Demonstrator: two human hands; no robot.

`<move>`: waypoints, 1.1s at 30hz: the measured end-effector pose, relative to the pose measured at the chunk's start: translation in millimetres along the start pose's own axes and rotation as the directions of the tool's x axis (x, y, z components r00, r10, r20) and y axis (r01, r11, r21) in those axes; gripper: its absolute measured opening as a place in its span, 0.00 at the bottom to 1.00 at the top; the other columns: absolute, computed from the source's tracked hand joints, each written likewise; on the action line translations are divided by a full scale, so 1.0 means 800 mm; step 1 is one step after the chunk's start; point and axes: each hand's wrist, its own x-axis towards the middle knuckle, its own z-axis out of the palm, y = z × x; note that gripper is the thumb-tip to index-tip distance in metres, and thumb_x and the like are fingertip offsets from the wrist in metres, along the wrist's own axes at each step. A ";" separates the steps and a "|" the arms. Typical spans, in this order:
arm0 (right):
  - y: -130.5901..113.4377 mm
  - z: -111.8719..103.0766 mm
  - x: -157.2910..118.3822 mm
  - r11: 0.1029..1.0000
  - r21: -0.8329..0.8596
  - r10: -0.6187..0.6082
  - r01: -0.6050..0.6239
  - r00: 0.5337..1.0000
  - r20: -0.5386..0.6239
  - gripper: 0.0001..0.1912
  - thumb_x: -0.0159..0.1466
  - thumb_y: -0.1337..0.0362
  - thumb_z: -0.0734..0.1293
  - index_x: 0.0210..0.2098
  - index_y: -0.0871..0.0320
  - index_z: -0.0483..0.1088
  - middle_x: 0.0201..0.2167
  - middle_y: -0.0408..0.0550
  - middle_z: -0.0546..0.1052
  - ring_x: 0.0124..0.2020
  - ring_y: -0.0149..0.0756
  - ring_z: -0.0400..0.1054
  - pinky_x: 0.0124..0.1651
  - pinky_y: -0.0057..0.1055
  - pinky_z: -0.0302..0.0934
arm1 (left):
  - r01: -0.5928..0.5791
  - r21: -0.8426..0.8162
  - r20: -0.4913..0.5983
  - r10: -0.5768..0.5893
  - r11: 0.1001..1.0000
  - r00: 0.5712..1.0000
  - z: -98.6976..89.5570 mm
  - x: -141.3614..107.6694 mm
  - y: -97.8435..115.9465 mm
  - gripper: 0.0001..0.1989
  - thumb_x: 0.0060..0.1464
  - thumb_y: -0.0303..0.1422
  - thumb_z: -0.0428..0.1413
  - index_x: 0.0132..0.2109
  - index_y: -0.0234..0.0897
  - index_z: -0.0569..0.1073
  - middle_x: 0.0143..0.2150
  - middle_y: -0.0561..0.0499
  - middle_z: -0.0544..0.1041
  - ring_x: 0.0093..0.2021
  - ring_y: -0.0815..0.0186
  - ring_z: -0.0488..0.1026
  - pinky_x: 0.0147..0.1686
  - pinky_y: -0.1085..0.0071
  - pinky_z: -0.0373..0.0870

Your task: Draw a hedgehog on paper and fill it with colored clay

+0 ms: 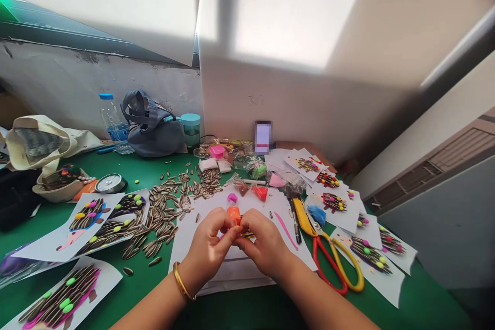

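My left hand (211, 240), with a gold bangle at the wrist, and my right hand (265, 242) meet over a stack of white paper (220, 286). The fingertips of both are pinched together on a lump of orange modelling clay (234, 213). Part of the clay is hidden behind my fingers, and a partly covered picture with yellow bits shows just behind them. Beyond the orange lump lies a small magenta clay piece (232, 198). To the right of my right hand, a pink clay strip (285, 229) rests on the paper beside a black pen (296, 224).
Loose sunflower seeds (162, 211) spread to the left. Seed-and-clay hedgehog pictures lie left (65, 294) and right (367, 258). Scissors (336, 258) and a yellow cutter (303, 216) sit at right. Behind are clay packets (260, 193), a phone (263, 136), a bag (154, 129) and a bottle (116, 126).
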 end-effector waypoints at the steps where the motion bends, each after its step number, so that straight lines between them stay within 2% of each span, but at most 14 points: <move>1: 0.000 -0.001 0.000 1.000 -0.007 0.000 0.000 1.000 0.007 0.11 0.67 0.56 0.65 0.32 0.55 0.65 0.30 0.44 0.71 0.32 0.35 0.65 0.34 0.31 0.60 | -0.011 0.001 0.023 0.011 1.000 1.000 0.000 0.001 0.000 0.09 0.58 0.34 0.56 0.30 0.40 0.69 0.30 0.52 0.70 0.32 0.64 0.66 0.34 0.69 0.62; 6: 0.001 -0.006 0.001 0.992 -0.114 -0.050 0.057 0.997 0.061 0.09 0.70 0.62 0.59 0.33 0.56 0.64 0.31 0.46 0.70 0.32 0.35 0.64 0.36 0.31 0.59 | -0.122 0.108 0.044 0.118 0.987 0.992 -0.002 0.003 -0.006 0.09 0.60 0.32 0.53 0.30 0.40 0.69 0.30 0.51 0.70 0.33 0.64 0.67 0.35 0.69 0.62; 13: 0.001 -0.005 0.000 0.948 -0.293 -0.098 0.121 0.991 0.092 0.09 0.67 0.68 0.56 0.33 0.57 0.64 0.32 0.49 0.71 0.34 0.38 0.63 0.38 0.33 0.55 | -0.307 0.358 0.054 0.309 0.882 0.950 -0.001 0.000 -0.008 0.08 0.61 0.29 0.52 0.32 0.39 0.67 0.30 0.51 0.69 0.32 0.64 0.64 0.33 0.69 0.60; 18: -0.003 -0.005 -0.001 0.955 -0.268 -0.113 0.123 0.992 0.052 0.08 0.64 0.68 0.56 0.29 0.57 0.63 0.29 0.47 0.69 0.31 0.37 0.61 0.35 0.32 0.52 | -0.380 0.417 0.091 0.378 0.826 0.921 -0.001 -0.001 -0.005 0.06 0.61 0.26 0.50 0.34 0.38 0.65 0.32 0.51 0.68 0.33 0.64 0.62 0.33 0.69 0.61; 24: 0.006 -0.008 -0.001 0.982 -0.188 -0.018 0.015 1.000 -0.012 0.08 0.62 0.68 0.58 0.26 0.56 0.59 0.25 0.42 0.64 0.26 0.33 0.57 0.30 0.30 0.49 | -0.433 0.445 0.139 0.417 0.784 0.898 0.001 -0.004 0.002 0.06 0.62 0.26 0.49 0.34 0.38 0.64 0.32 0.50 0.66 0.32 0.65 0.61 0.32 0.70 0.60; 26: 0.012 -0.012 -0.001 0.979 -0.202 0.022 -0.034 0.998 -0.065 0.08 0.62 0.68 0.58 0.26 0.55 0.58 0.24 0.42 0.63 0.27 0.32 0.57 0.30 0.30 0.48 | -0.432 0.450 0.156 0.407 0.782 0.900 0.002 -0.004 0.002 0.06 0.62 0.26 0.49 0.34 0.38 0.65 0.32 0.50 0.67 0.32 0.65 0.62 0.32 0.70 0.60; 28: 0.017 -0.015 0.000 0.976 -0.214 0.031 -0.050 0.995 -0.090 0.08 0.62 0.69 0.58 0.26 0.55 0.58 0.24 0.41 0.62 0.27 0.32 0.57 0.31 0.30 0.48 | -0.392 0.458 0.158 0.361 0.798 0.919 0.001 -0.003 0.000 0.07 0.62 0.27 0.48 0.34 0.38 0.65 0.33 0.50 0.67 0.33 0.64 0.63 0.33 0.70 0.61; 33: 0.020 -0.018 0.002 0.974 -0.226 0.000 -0.022 0.995 -0.096 0.09 0.63 0.70 0.58 0.26 0.55 0.59 0.24 0.41 0.62 0.28 0.33 0.57 0.31 0.31 0.50 | -0.210 0.451 0.130 0.169 0.868 0.977 -0.002 0.004 -0.008 0.09 0.64 0.32 0.47 0.34 0.38 0.65 0.33 0.51 0.68 0.34 0.64 0.64 0.34 0.69 0.61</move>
